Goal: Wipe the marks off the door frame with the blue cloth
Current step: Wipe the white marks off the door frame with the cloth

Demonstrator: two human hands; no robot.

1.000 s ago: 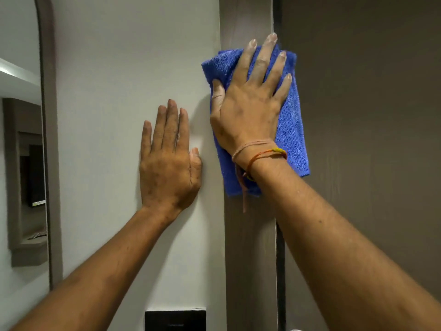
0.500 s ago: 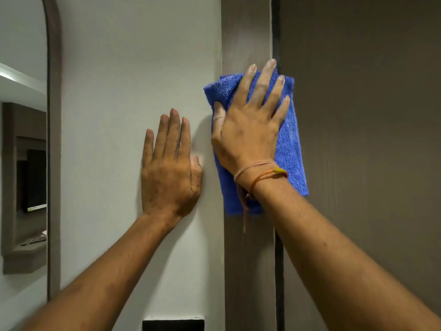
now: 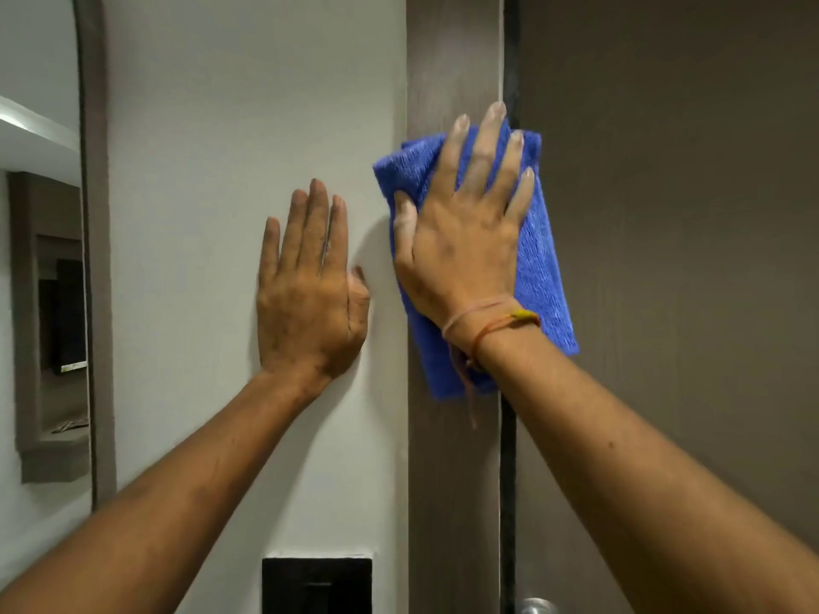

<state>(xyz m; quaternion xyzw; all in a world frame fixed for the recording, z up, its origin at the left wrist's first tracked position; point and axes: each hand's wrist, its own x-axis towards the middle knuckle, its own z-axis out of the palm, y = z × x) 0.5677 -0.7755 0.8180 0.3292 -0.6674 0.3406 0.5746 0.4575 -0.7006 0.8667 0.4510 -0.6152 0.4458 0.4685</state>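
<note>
A folded blue cloth [image 3: 543, 277] lies flat against the upright brown door frame [image 3: 452, 59], overlapping the dark gap and the door edge. My right hand [image 3: 461, 241] presses on the cloth with fingers spread, thumb at the cloth's left edge; thread bands circle the wrist. My left hand [image 3: 310, 290] rests flat on the white wall [image 3: 248, 104], left of the frame, fingers together and holding nothing. No marks show on the bare parts of the frame.
A brown door [image 3: 673, 214] fills the right side, with a metal knob [image 3: 536, 607] at the bottom edge. A black switch plate [image 3: 317, 584] sits low on the wall. A tall mirror with a brown border [image 3: 95, 259] stands at the far left.
My right hand and the cloth slid down the frame from higher up, then stayed near the same height. The left hand stayed flat on the wall.
</note>
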